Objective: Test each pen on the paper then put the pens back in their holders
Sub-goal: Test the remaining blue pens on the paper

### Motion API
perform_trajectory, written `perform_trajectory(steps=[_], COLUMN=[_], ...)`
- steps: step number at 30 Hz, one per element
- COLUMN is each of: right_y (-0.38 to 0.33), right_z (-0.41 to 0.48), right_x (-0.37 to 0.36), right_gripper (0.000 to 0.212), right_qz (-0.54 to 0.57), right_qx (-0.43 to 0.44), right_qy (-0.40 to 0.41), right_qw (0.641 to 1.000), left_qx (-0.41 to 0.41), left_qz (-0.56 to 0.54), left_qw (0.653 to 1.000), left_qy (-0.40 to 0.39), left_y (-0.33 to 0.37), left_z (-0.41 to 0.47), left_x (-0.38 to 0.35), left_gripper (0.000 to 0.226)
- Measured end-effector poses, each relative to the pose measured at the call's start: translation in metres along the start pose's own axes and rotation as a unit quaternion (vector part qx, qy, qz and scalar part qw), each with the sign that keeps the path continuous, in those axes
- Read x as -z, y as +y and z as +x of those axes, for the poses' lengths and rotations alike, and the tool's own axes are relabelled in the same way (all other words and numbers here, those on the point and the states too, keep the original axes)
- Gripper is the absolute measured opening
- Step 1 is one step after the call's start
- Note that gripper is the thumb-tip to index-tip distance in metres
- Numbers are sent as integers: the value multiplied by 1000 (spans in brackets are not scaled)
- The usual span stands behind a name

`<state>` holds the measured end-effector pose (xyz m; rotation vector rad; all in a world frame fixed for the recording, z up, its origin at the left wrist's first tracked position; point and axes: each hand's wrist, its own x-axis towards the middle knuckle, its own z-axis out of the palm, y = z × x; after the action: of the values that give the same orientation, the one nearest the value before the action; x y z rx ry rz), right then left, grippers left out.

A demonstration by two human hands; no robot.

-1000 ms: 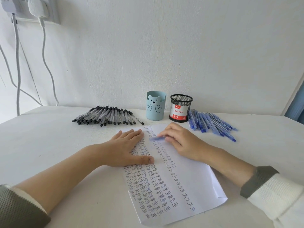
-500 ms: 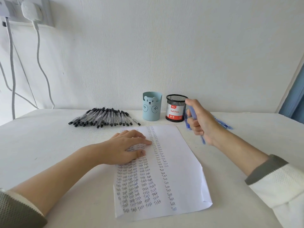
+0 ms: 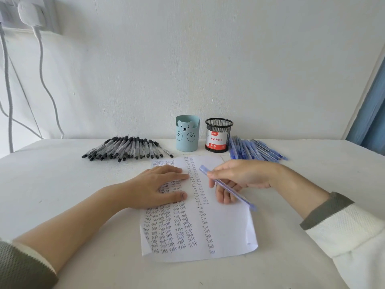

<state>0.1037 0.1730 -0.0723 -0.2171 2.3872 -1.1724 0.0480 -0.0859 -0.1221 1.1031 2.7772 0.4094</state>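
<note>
A white sheet of paper [image 3: 225, 230] covered in columns of the word "Test" lies in front of me. My left hand [image 3: 158, 187] presses flat on its upper left part. My right hand [image 3: 239, 178] holds a blue pen [image 3: 227, 187] over the paper's upper right, the pen slanting from upper left to lower right. A row of black pens [image 3: 125, 150] lies at the back left, a pile of blue pens [image 3: 254, 152] at the back right. Between them stand a light-blue bear holder [image 3: 187, 133] and a black mesh holder [image 3: 218, 135]; both look empty.
The white table [image 3: 62, 195] runs to a white wall. White cables [image 3: 44, 80] hang from wall plugs at the upper left. A blue curtain [image 3: 370, 113] edge shows at the far right.
My right hand went from the paper to the blue pen pile by the mesh holder and has come back over the paper holding a blue pen. The left hand stays flat on the sheet.
</note>
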Motion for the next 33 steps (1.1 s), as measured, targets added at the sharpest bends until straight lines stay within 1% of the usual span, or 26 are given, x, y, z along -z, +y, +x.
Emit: perform_trajectory(steps=[2, 7, 10, 16, 19, 21, 23, 24, 25, 26, 27, 29, 30, 31, 33], right_y=[0, 7, 8, 9, 10, 9, 7, 7, 6, 6, 6, 7, 8, 9, 10], right_z=[-6, -30, -44, -67, -74, -77, -80, -81, -81, -82, -83, -85, -86, -86, -86], right_x=[6, 10, 8, 1, -4, -8, -11, -12, -13, -13, -14, -15, -16, -17, -20], right_gripper=[33, 31, 30, 30, 29, 29, 30, 31, 32, 32, 32, 28, 26, 23, 20], right_qz=[-9, -77, -108, -136, -151, -170, -178, -181, -185, -187, -188, -184, -177, -171, -184], right_qx=[-21, -53, -64, -70, -73, -82, -94, -99, -102, -104, -106, -113, -120, -128, -133], right_qy=[-24, -128, -154, -149, -131, -132, -133, -130, -124, -117, -110, -91, -80, -70, -50], right_qw=[999, 987, 980, 977, 977, 973, 970, 970, 969, 970, 970, 972, 974, 974, 972], left_qx=[-2, -3, -3, 2, 5, -7, -9, -3, 10, 26, 46, 72, 69, 64, 62], left_qz=[0, 5, 1, -6, 20, 29, 27, 31, 38, 42, 45, 76, 99, 114, 117], left_qw=[1000, 1000, 1000, 999, 997, 993, 993, 994, 997, 999, 996, 976, 964, 955, 945], left_qy=[4, 22, 26, 41, 80, 110, 119, 104, 70, 16, -54, -189, -235, -267, -299], left_y=[-1, 0, 2, 5, 11, 16, 20, 23, 26, 28, 29, 32, 32, 33, 33], left_z=[1, 0, 0, -3, -8, -13, -18, -21, -24, -26, -28, -34, -37, -38, -40], left_x=[1, 0, 0, 0, 0, 0, 3, 6, 12, 18, 26, 39, 42, 44, 45], left_gripper=[76, 75, 76, 78, 79, 73, 64, 63, 68, 79, 97, 133, 143, 148, 153])
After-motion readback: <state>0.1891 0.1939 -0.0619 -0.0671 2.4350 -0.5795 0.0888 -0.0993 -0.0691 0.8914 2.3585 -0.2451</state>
